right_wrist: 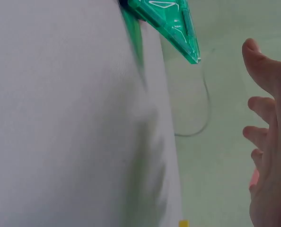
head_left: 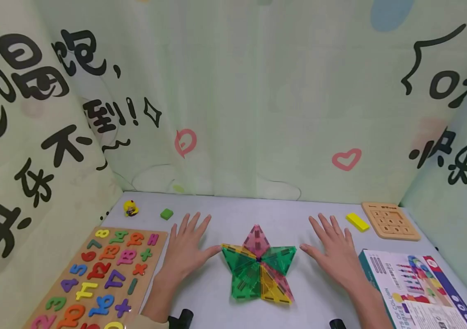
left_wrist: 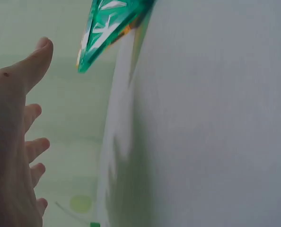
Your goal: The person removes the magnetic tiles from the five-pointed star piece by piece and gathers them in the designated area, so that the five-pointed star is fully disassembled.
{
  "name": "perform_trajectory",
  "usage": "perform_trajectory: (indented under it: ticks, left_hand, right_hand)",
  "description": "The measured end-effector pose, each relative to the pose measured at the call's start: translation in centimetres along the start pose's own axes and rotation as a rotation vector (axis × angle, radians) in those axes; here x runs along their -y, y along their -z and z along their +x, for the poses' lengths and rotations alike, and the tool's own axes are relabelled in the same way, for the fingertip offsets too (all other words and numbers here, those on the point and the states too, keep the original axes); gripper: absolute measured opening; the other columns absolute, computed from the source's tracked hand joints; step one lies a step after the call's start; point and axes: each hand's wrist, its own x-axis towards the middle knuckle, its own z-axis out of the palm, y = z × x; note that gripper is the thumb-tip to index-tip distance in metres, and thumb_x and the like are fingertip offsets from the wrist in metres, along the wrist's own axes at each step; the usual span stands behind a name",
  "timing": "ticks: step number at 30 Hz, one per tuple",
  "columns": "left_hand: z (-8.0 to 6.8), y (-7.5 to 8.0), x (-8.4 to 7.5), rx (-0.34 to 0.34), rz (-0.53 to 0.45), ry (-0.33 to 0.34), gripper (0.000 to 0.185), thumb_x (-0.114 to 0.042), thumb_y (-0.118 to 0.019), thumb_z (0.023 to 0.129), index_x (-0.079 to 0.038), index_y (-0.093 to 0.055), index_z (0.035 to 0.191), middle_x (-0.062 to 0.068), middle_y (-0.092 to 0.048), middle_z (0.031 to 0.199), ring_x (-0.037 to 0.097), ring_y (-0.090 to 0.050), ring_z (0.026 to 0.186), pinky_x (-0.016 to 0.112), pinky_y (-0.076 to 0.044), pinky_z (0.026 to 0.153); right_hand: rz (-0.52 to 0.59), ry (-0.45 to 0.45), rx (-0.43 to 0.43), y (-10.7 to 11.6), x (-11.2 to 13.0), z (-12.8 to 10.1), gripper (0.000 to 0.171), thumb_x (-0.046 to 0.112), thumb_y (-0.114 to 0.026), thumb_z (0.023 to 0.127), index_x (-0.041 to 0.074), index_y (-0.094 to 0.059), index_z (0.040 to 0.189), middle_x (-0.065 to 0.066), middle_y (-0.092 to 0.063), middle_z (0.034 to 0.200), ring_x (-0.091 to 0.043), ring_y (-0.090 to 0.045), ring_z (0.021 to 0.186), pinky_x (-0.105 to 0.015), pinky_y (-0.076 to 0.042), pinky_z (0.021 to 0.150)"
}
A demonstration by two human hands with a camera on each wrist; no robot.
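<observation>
A flat star of translucent magnetic tiles [head_left: 258,269], in green, pink and yellow, lies in the middle of the grey table [head_left: 282,219]. My left hand [head_left: 186,249] hovers or rests flat just left of it, fingers spread, the thumb tip close to the star's left point. To the star's right my right hand [head_left: 335,253] is spread the same way, a short gap from the right point. Neither hand holds anything. In the left wrist view a green tile tip [left_wrist: 102,28] shows beyond my left hand [left_wrist: 17,142]; the right wrist view shows a green tip [right_wrist: 171,23] near my right hand [right_wrist: 268,142].
A wooden number puzzle board [head_left: 101,278] lies at the front left. A printed box [head_left: 416,292] sits at the front right, a wooden sliding-number board [head_left: 389,220] behind it. A yellow block [head_left: 357,221], a green block [head_left: 167,214] and a small yellow toy [head_left: 131,208] lie near the patterned curtain [head_left: 233,100].
</observation>
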Motion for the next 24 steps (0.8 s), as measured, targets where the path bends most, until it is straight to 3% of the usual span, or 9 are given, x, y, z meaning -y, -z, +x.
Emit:
perform_trajectory:
  ticks: [11,17,24]
  left_hand:
    - [0.8,-1.5,-4.0,0.07,-0.076,-0.111,0.085,-0.075,-0.056,0.084,-0.032,-0.036,0.154,0.005,-0.046,0.153,0.031,-0.04,0.144,0.061,-0.031,0.114]
    - [1.3,-2.3,-6.4,0.145,-0.051,-0.145,0.084,-0.079,-0.05,0.083,-0.036,-0.035,0.153,0.001,-0.054,0.147,0.024,-0.051,0.136,0.052,-0.041,0.11]
    - [1.4,-3.2,-7.8,0.216,-0.028,-0.165,0.081,-0.081,-0.049,0.083,-0.041,-0.037,0.151,0.0,-0.06,0.139,0.024,-0.063,0.117,0.045,-0.053,0.095]
  right_hand:
    - [0.112,0.034,0.074,-0.7,3.3,1.6,0.07,0.054,-0.056,0.095,0.016,-0.042,0.151,-0.018,-0.035,0.159,-0.042,-0.024,0.149,-0.07,-0.011,0.116]
    - [0.19,0.006,0.207,-1.4,4.4,2.1,0.064,0.054,-0.056,0.096,0.017,-0.048,0.147,-0.017,-0.044,0.153,-0.043,-0.038,0.142,-0.069,-0.029,0.111]
    - [0.323,-0.049,0.321,-2.5,5.1,2.3,0.048,0.04,-0.064,0.095,0.013,-0.061,0.134,-0.009,-0.063,0.135,-0.032,-0.058,0.125,-0.056,-0.046,0.103]
